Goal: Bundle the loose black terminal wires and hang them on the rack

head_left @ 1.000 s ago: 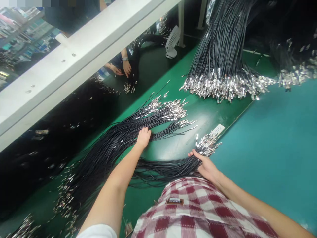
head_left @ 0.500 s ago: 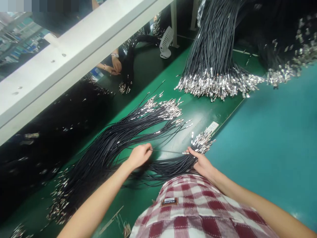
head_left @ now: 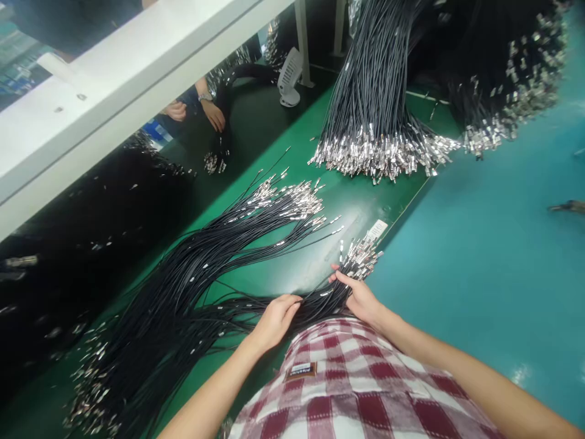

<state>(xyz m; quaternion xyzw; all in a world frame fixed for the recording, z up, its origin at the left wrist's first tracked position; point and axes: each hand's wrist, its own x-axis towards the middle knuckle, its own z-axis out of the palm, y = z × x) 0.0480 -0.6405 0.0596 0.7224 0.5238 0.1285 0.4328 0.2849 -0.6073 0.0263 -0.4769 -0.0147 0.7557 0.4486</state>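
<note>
My right hand (head_left: 362,299) is wrapped round a bundle of thin black cables (head_left: 324,302), just below their silvery metal ends (head_left: 361,259). The bundle lies in front of the checked garment and trails off to the left. Against its upper side, my left hand (head_left: 278,318) has its fingers pinched together on a single black cable (head_left: 315,288) that runs toward the right hand. Beyond both hands, a larger pile of black cables (head_left: 201,262) is spread over the green table (head_left: 292,268), its metal ends (head_left: 301,200) pointing right.
A thick bunch of cables (head_left: 365,79) hangs over the table at the back, with another dark bunch (head_left: 493,79) beside it. A white bar (head_left: 137,73) crosses the upper left. Past it are a small fan (head_left: 289,76) and a co-worker's hands (head_left: 212,114). A label (head_left: 377,230) lies near the table edge.
My left hand has come down and slightly right, onto the bundle; the cable it pinched stretched taut toward my right hand before. The right hand keeps its hold. The co-worker's hands have separated.
</note>
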